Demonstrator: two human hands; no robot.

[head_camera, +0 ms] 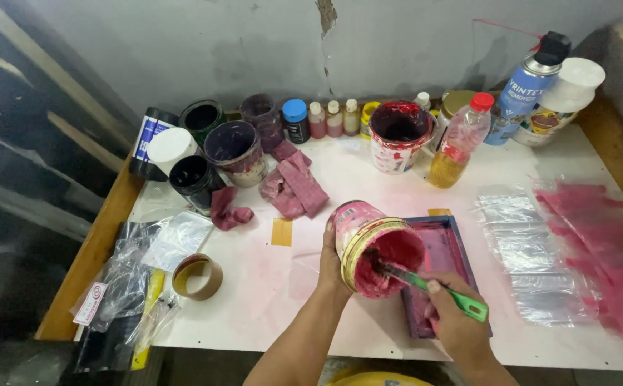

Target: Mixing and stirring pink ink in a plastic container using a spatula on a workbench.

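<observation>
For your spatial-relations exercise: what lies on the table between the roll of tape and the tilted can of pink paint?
In the head view, only bare, pink-stained tabletop lies between the roll of tape and the can.

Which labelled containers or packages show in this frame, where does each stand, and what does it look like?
Spray can: back right by the wall, blue cylinder, black cap.
Plastic bottle: right of the red-stained tub, clear, red cap, amber liquid.
Black can: back left, blue-and-white label.
White jar: far right, white lid, colourful label.
Paint can: tilted in the left hand, pink label.
Red-and-white tag: left edge, on plastic bags.
</observation>
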